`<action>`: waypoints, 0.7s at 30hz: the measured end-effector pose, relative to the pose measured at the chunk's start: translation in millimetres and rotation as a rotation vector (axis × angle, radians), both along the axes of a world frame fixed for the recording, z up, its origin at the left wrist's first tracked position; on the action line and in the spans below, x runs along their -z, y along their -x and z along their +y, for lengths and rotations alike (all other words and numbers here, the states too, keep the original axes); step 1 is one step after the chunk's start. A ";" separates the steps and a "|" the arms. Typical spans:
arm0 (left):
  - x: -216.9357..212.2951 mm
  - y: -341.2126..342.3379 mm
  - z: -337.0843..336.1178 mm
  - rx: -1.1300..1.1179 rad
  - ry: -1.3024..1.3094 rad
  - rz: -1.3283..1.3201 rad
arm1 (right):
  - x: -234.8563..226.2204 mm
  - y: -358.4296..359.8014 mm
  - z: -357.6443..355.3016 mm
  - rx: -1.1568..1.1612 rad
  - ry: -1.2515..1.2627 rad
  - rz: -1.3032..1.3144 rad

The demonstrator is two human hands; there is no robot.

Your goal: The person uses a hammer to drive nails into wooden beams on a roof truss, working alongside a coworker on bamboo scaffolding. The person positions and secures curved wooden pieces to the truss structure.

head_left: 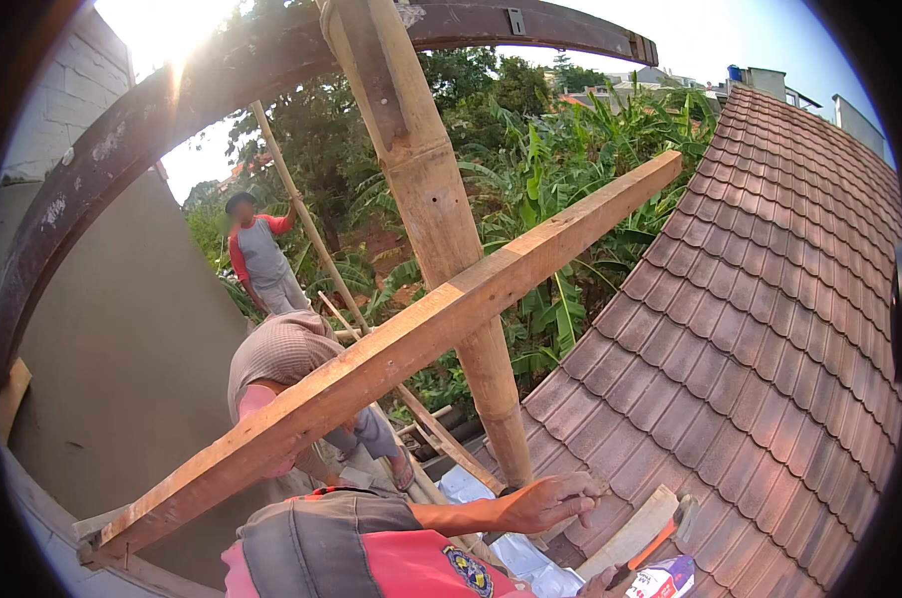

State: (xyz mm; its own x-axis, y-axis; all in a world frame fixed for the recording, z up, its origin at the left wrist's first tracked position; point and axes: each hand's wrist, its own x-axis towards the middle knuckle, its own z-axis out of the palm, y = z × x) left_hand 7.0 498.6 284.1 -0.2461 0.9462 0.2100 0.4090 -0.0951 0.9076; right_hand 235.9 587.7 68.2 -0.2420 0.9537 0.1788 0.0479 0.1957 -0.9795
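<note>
My left hand (pixel 553 501) reaches out to the right over the lower roof edge, its fingers loosely bent and apart, with nothing seen in it. Grey dust covers the fingers. At the bottom edge, my right hand (pixel 600 583) is mostly cut off; its fingers are closed at the dark end of an orange-handled tool (pixel 656 544), which looks like a hammer with a grey head. Beside that tool lies a pale wooden board (pixel 630 531), slanting on the tiles. A purple and white printed thing (pixel 667 578) is close to the right hand.
A long squared timber beam (pixel 401 339) crosses the view in front of an upright bamboo pole (pixel 441 219). A dark steel beam (pixel 102 145) arches overhead. Roof tiles (pixel 730 369) slope at right. One co-worker (pixel 266 249) stands holding a pole; another (pixel 281 364) bends behind the timber.
</note>
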 end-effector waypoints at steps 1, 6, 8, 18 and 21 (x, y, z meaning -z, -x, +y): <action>-17.7 0.0 10.0 -0.020 -0.174 0.088 | -33.3 11.3 7.9 0.024 -0.112 -0.026; -178.0 8.6 24.3 -0.438 -0.809 0.382 | -162.1 32.7 33.5 -0.354 0.367 0.346; -239.7 20.8 20.9 -0.653 -1.091 0.378 | -177.9 47.7 45.0 -0.402 0.338 0.385; -510.7 89.0 -92.0 -1.031 -1.351 0.645 | -335.2 104.6 46.3 -0.750 -0.155 0.565; -542.9 82.2 -91.3 -1.052 -1.043 0.739 | -356.6 114.3 48.6 -0.811 -0.133 0.593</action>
